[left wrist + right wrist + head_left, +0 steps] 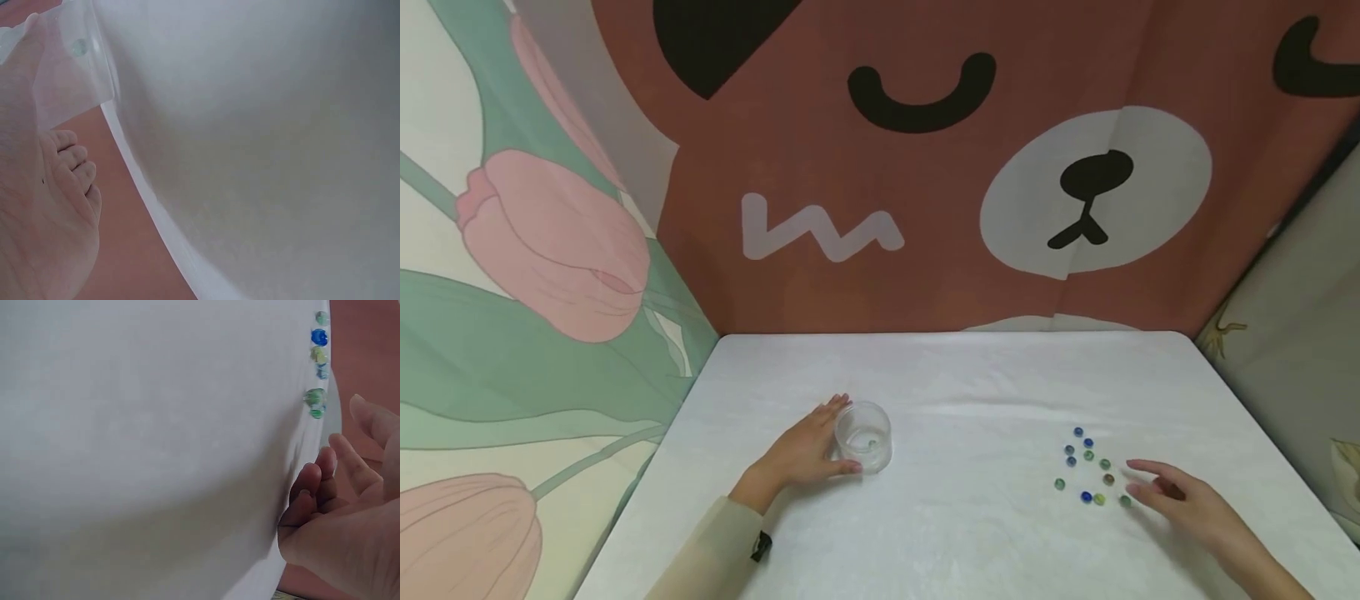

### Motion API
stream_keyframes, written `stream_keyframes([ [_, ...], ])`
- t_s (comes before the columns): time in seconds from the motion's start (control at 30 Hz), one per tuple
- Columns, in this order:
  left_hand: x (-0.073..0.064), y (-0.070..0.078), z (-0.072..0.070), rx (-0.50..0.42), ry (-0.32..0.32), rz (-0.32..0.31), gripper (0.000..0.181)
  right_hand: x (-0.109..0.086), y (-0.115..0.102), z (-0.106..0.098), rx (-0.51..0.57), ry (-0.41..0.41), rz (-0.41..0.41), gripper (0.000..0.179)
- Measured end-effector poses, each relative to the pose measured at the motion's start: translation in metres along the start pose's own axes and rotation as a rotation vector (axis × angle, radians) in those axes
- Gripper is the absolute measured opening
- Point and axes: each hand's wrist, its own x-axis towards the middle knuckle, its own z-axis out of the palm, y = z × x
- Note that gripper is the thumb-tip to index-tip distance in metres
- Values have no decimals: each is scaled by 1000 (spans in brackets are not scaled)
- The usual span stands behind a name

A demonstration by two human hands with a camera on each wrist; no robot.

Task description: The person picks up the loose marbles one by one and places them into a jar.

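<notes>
My left hand (808, 446) grips a clear round cup (880, 454) from its left side, thumb at the near side and fingers round the far side. One greenish marble (79, 47) shows through the cup's wall in the left wrist view. At the right lies a loose group of several glass marbles (1088, 456), blue, green, yellow-green and brown. Just right of them is my right hand (1195, 504), thumb and index finger apart with nothing seen between them. A green marble (1125, 501) lies close to that thumb. In the right wrist view its other fingers are bent.
A white cloth covers the table (955, 517). Behind it hangs a brown curtain (820, 292) with a bear's face, and a tulip-patterned curtain (565, 375) borders the left side. A paler curtain (1292, 292) stands along the right edge.
</notes>
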Motion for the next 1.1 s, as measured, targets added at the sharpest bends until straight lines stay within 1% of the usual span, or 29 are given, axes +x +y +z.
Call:
stream_keyframes([
  [0.17,0,0,0,-18,2,14,108,0,8,3,7,-42,13,77],
  [0.27,1,-1,0,-12,15,38,107,1,11,5,3,-71,12,72],
  [0.33,1,-2,-1,3,26,48,106,2,11,4,-15,-82,-17,68],
  [0.43,2,-1,-2,6,28,34,106,5,10,4,-40,-92,-45,66],
  [0.57,1,0,-2,-26,16,21,106,7,9,6,-39,-99,-4,67],
  [0.63,0,0,-1,-33,14,24,106,8,9,8,-48,-94,10,68],
  [0.73,-1,0,1,-30,22,30,104,7,10,10,-64,-67,14,68],
  [0.87,-1,1,1,-36,27,33,104,7,11,11,-66,-28,39,66],
  [0.97,0,1,1,-37,18,26,104,8,12,11,-63,-24,57,65],
  [1.1,0,0,1,-24,22,22,104,10,12,11,-55,-21,76,66],
])
